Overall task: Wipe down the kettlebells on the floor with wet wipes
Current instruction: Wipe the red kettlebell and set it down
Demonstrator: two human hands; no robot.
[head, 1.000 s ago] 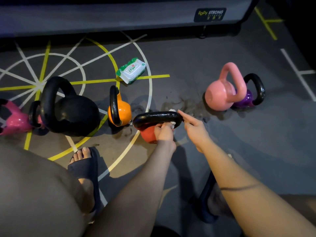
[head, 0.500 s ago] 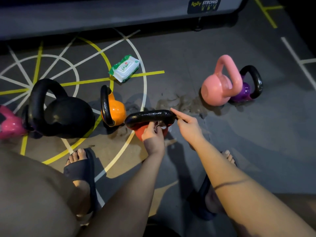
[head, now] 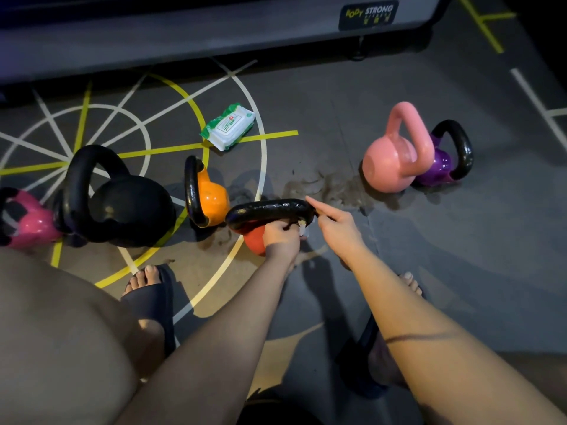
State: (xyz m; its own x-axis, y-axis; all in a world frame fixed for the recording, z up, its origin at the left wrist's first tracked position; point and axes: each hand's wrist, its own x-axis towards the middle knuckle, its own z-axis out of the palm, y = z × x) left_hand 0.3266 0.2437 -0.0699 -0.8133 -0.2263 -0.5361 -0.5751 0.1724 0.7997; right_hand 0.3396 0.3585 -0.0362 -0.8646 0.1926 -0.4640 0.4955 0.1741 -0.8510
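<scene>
Six kettlebells are what I count on the dark rubber gym floor [head: 322, 118]. The one being worked is the red kettlebell with a glossy black handle [head: 267, 210], which stands just ahead of the person's feet, right of the orange kettlebell [head: 211, 199].

I judge it to be a dense, rigid casting: heavy for its size, in no danger of breaking, and likely to tip or roll if pushed off centre. The handle shines as if damp, so I would expect it to be slippery. The thick bar is the place to take hold, and the body is best left resting on the floor.

The left hand [head: 280, 237] sits under the bar over the red body, fingers curled around a crumpled white wet wipe [head: 302, 230] and pressing it to the handle's underside. The right hand [head: 337, 228] is at the bar's right end, with its forefinger laid straight along it. I cannot tell whether the other fingers grip anything.

The green-and-white wipes pack [head: 228, 127] lies well beyond both hands
</scene>
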